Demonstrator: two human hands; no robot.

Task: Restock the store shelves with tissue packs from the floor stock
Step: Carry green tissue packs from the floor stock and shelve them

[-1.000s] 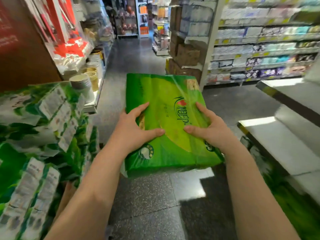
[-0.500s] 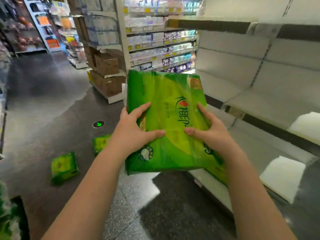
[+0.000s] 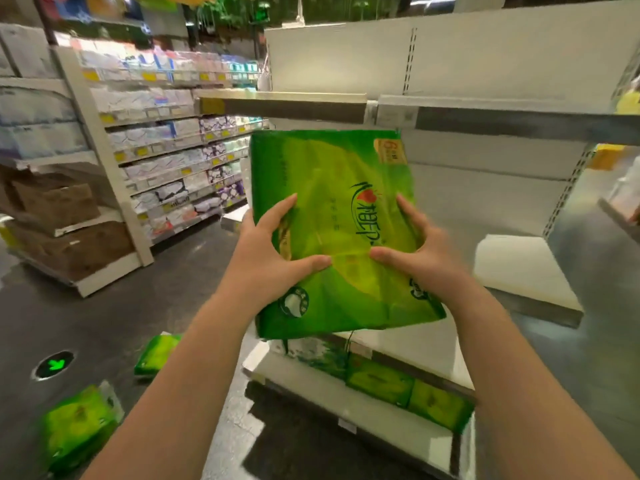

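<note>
A big green pack (image 3: 341, 233) is held up in the middle of the frame, in front of the white shelves (image 3: 485, 161). It is gripped at its lower half by both hands. The left hand (image 3: 268, 258) is at the pack's left edge: its thumb is laid flat across the front, one finger points up along the edge, and the other fingers are hidden behind the pack. The right hand (image 3: 420, 254) is at the lower right: its thumb is pressed on the front, pointing left, and its fingers are spread up over the wrap. The two thumb tips are near each other but not touching. The pack is tilted a little, with its top leaning away.

Lower right, more green packs (image 3: 408, 389) are seen on the bottom shelf. Lower left, two packs (image 3: 81, 420) are seen lying on the dark floor (image 3: 104, 323).
</note>
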